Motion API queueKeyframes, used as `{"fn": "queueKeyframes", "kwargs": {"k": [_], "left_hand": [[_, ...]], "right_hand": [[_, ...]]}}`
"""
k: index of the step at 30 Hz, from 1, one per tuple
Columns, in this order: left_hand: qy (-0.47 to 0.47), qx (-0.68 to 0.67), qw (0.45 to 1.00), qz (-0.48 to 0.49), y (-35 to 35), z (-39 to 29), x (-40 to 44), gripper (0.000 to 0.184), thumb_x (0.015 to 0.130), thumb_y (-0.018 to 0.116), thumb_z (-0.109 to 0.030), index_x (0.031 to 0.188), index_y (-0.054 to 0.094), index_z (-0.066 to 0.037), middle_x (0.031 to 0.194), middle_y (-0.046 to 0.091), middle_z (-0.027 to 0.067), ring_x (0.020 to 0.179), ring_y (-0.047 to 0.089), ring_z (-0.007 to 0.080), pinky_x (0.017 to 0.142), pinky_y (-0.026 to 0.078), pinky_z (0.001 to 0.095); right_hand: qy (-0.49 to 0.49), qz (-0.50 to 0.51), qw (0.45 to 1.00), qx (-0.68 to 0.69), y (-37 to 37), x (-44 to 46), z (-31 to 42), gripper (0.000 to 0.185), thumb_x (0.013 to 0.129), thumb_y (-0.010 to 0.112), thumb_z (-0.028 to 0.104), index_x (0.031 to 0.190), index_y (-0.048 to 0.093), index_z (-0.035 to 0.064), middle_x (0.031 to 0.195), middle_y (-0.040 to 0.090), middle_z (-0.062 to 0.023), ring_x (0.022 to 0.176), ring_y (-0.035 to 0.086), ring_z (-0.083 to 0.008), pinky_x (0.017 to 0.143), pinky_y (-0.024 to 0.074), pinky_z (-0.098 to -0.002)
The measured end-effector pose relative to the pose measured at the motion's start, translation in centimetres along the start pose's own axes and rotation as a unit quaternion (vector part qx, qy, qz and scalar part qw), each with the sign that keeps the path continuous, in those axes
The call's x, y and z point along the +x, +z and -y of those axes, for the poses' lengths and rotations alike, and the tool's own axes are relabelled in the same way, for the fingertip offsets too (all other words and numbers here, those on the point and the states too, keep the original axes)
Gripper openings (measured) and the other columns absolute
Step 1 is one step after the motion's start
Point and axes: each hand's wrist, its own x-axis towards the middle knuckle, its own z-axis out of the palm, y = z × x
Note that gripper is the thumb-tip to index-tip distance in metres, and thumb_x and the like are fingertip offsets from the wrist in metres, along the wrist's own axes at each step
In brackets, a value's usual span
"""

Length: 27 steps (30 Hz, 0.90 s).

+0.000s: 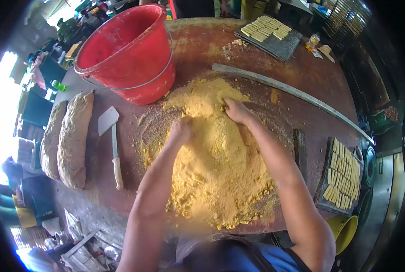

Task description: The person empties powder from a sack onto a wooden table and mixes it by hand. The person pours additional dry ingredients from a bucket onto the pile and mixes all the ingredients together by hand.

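Observation:
A large mound of yellow crumbly mixture is spread over the middle of the reddish-brown table. On its left upper side, my left hand has its fingers curled into the mixture, fingertips partly hidden. Farther up and to the right, my right hand is bent into the crumbs too, its fingers closed and partly buried. Loose crumbs lie around both hands.
A red bucket stands at the back left. Two long dough loaves, a scraper and a knife lie left. A metal bar crosses the right side. Trays of cut strips sit back right and right.

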Motion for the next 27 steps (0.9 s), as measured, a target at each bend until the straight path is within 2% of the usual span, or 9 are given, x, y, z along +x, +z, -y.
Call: {"fn": "queueKeyframes", "kwargs": {"k": [3,6,9,11,13,15,18,21,27], "left_hand": [[-0.005,-0.037,0.999,-0.005,-1.5,-2.2,-0.9,0.026,0.085,0.05,-0.014,0.105,0.066,-0.01,0.095,0.066,0.0229,0.093,0.063,0.0391,0.079,0.049,0.0462],[0.01,-0.05,0.998,-0.024,-0.8,-1.5,-1.2,0.023,0.088,0.048,-0.018,0.1,0.065,-0.009,0.096,0.065,0.0227,0.092,0.062,0.0383,0.077,0.048,0.0466],[-0.029,-0.089,0.996,-0.007,-2.9,-2.9,-3.2,0.026,0.092,0.048,-0.027,0.094,0.064,-0.008,0.091,0.065,0.0216,0.087,0.062,0.0375,0.074,0.047,0.0449],[-0.075,-0.009,0.996,0.047,-4.4,-3.3,-4.9,0.029,0.093,0.049,-0.031,0.091,0.065,-0.007,0.089,0.067,0.0176,0.08,0.065,0.0325,0.071,0.048,0.0419],[-0.112,-0.021,0.99,0.079,-4.2,-1.2,-6.5,0.03,0.094,0.05,-0.032,0.093,0.067,-0.008,0.086,0.069,0.0124,0.074,0.067,0.0258,0.07,0.05,0.0391],[0.004,-0.117,0.993,-0.036,-3.6,0.8,-9.1,0.026,0.096,0.053,-0.027,0.102,0.066,-0.006,0.079,0.068,0.0115,0.062,0.064,0.0223,0.062,0.051,0.0375],[-0.052,-0.217,0.974,-0.044,-4.4,2.5,-12.0,0.022,0.097,0.051,-0.018,0.108,0.066,-0.005,0.075,0.067,0.0074,0.06,0.063,0.0169,0.059,0.051,0.0319],[-0.191,-0.247,0.949,-0.038,-3.9,4.2,-13.1,0.024,0.094,0.048,-0.013,0.103,0.068,-0.006,0.078,0.069,0.0096,0.067,0.066,0.015,0.061,0.052,0.0294],[-0.22,-0.221,0.948,-0.06,-4.0,1.6,-10.2,0.029,0.098,0.049,-0.024,0.098,0.07,-0.004,0.058,0.054,-0.0015,0.049,0.048,0.0083,0.048,0.042,0.0274]], "right_hand": [[-0.048,0.029,0.995,-0.078,-1.1,-2.7,4.0,0.022,0.091,0.052,0.014,0.107,0.062,0.0044,0.104,0.064,-0.0162,0.098,0.063,-0.0227,0.081,0.0513,-0.0427],[0.027,0.097,0.993,-0.059,-3.9,-6.6,8.9,0.017,0.09,0.055,0.016,0.1,0.064,0.0053,0.098,0.066,-0.0152,0.094,0.063,-0.0225,0.08,0.0517,-0.0439],[-0.102,0.176,0.967,-0.156,-5.4,-6.6,9.3,0.018,0.087,0.062,0.02,0.098,0.066,0.0062,0.105,0.067,-0.0145,0.1,0.064,-0.023,0.085,0.0512,-0.0445],[-0.308,0.019,0.951,-0.009,-6.0,-2.9,6.3,0.017,0.087,0.064,0.02,0.096,0.067,0.0074,0.114,0.065,-0.0089,0.11,0.06,-0.024,0.094,0.0472,-0.0379],[-0.246,-0.02,0.967,-0.067,-7.3,2.7,3.0,0.033,0.086,0.068,0.033,0.104,0.067,0.0054,0.123,0.06,-0.0102,0.113,0.058,-0.0228,0.097,0.0458,-0.0377],[-0.192,-0.066,0.973,-0.106,-5.8,8.1,-1.1,0.034,0.087,0.066,0.031,0.113,0.066,0.0077,0.126,0.059,-0.0115,0.115,0.057,-0.0239,0.097,0.045,-0.0352],[-0.183,-0.102,0.977,0.032,-0.8,14.0,-2.7,0.035,0.089,0.064,0.029,0.118,0.064,0.0103,0.125,0.06,-0.0121,0.11,0.06,-0.0251,0.095,0.0462,-0.0351],[-0.224,0.011,0.974,0.039,2.8,17.5,0.7,0.034,0.089,0.063,0.03,0.118,0.064,0.0121,0.119,0.064,-0.0109,0.105,0.063,-0.0236,0.092,0.0475,-0.0339],[-0.314,0.21,0.925,0.046,5.4,13.1,5.5,0.031,0.085,0.066,0.019,0.115,0.066,0.0138,0.111,0.067,-0.0108,0.102,0.064,-0.0229,0.09,0.0488,-0.0315]]}}
